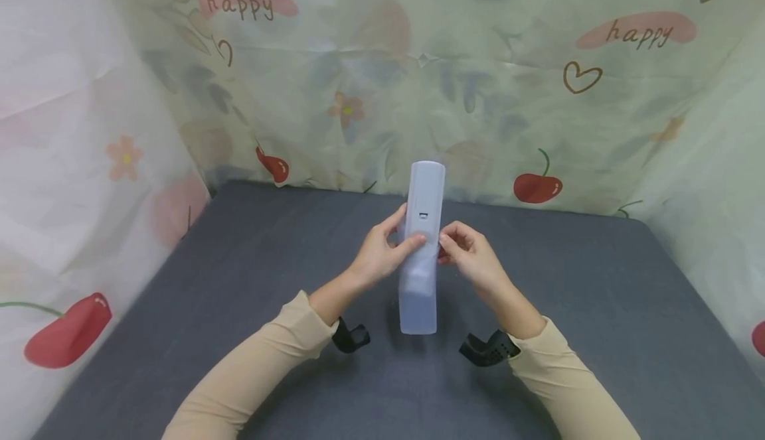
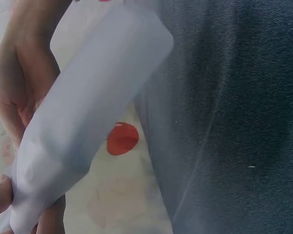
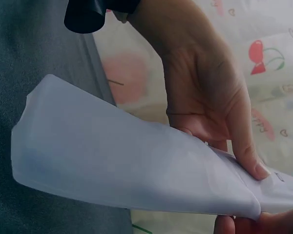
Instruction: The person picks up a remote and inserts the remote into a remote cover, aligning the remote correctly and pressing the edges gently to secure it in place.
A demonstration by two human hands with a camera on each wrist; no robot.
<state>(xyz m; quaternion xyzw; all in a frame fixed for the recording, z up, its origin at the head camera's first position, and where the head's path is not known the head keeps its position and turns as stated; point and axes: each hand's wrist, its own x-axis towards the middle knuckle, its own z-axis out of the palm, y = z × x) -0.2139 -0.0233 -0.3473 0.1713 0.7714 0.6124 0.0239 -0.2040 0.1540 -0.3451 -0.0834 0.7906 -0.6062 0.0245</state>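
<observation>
A long, narrow white plastic case (image 1: 425, 191) stands upright above the table, with a small dark slot in its upper face. Its lower part looks like a translucent, frosted plastic sleeve (image 1: 418, 310), which spreads wide in the right wrist view. My left hand (image 1: 382, 247) grips the case from the left, thumb across the front just below the slot. On the opposite side, my right hand (image 1: 472, 254) pinches the case's right edge between thumb and curled fingers. What those right fingertips hold exactly is partly hidden.
A dark grey cloth covers the table (image 1: 269, 247). Printed curtains (image 1: 388, 81) hang behind it and along both sides. Black wrist mounts (image 1: 491, 350) sit below both hands, near the beige sleeves.
</observation>
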